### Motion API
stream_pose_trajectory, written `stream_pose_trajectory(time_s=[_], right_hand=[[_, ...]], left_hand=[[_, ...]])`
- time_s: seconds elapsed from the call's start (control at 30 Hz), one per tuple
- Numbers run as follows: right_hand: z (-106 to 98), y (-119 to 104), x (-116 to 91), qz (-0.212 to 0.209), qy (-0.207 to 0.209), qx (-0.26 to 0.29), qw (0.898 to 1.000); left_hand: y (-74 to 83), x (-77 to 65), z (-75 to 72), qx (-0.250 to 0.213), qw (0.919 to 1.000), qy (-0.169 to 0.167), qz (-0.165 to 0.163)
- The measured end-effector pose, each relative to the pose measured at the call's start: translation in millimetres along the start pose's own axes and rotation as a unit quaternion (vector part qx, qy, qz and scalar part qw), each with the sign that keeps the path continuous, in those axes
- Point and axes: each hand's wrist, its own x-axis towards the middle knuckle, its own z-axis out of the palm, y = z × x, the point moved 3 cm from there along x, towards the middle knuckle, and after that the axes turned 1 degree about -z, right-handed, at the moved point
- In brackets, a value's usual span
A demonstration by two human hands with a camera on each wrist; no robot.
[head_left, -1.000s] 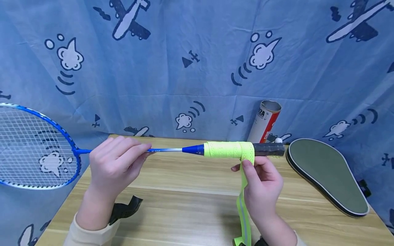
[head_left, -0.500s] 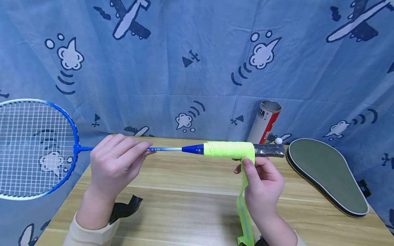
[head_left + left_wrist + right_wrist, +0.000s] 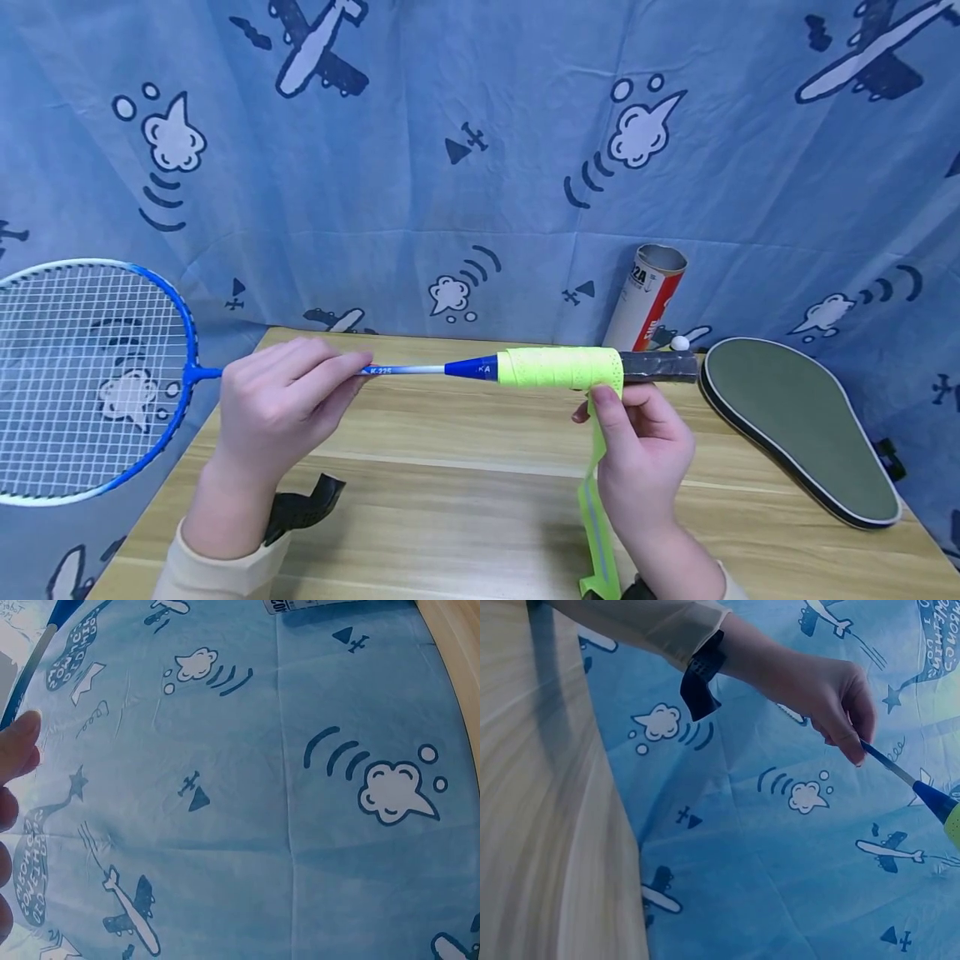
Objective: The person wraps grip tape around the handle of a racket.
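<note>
A blue and white badminton racket (image 3: 470, 367) lies level across the head view, its strung head at the far left. My left hand (image 3: 281, 400) pinches the thin shaft between thumb and fingers; the right wrist view shows this left hand (image 3: 832, 701) too. Neon yellow-green grip tape (image 3: 558, 367) wraps the handle from the blue cone towards the butt, where a dark stretch of handle (image 3: 660, 367) shows bare. My right hand (image 3: 645, 458) pinches the tape just below the handle, and the loose tail (image 3: 596, 525) hangs down past the wrist.
A wooden table (image 3: 435, 517) lies beneath the hands. Behind the handle stands a white and red tube (image 3: 647, 296), with a small white ball (image 3: 679, 343) near it. An olive paddle-shaped case (image 3: 795, 425) rests at the right. A blue printed curtain (image 3: 375, 183) hangs behind.
The racket has rolled about its long axis, so the strung head looks wider and the shaft lettering shows. The yellow tape now covers slightly more towards the butt. Both hands stay nearly in place.
</note>
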Motion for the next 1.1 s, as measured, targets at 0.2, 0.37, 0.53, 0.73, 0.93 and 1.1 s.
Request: stream_pose_trajectory(time_s=[0.2, 0.37, 0.53, 0.73, 0.93, 1.1], right_hand=[[-1.6, -1.0, 0.4, -0.004, -0.001, 0.024, 1.000], [-1.5, -3.0, 1.2, 0.001, 0.006, 0.008, 1.000], [-1.1, -4.8, 2.7, -0.002, 0.015, -0.014, 1.000], [-0.9, -6.1, 1.9, 0.001, 0.002, -0.014, 1.000], [-1.5, -6.1, 1.5, -0.013, 0.002, -0.012, 1.000], [-3.3, -7.0, 1.8, -0.013, 0.024, -0.032, 0.999]], left_hand=[[0.7, -0.3, 1.8, 0.004, 1.0000, 0.003, 0.003], [0.5, -0.1, 3.9, 0.023, 0.9997, 0.002, -0.006], [0.1, 1.2, 4.9, 0.048, 0.9985, -0.007, -0.024], [1.7, 2.6, 4.9, 0.046, 0.9987, 0.000, -0.025], [4.3, 4.3, 1.4, 0.013, 0.9989, 0.045, -0.003], [5.2, 5.0, 1.9, -0.005, 0.9989, 0.047, 0.003]])
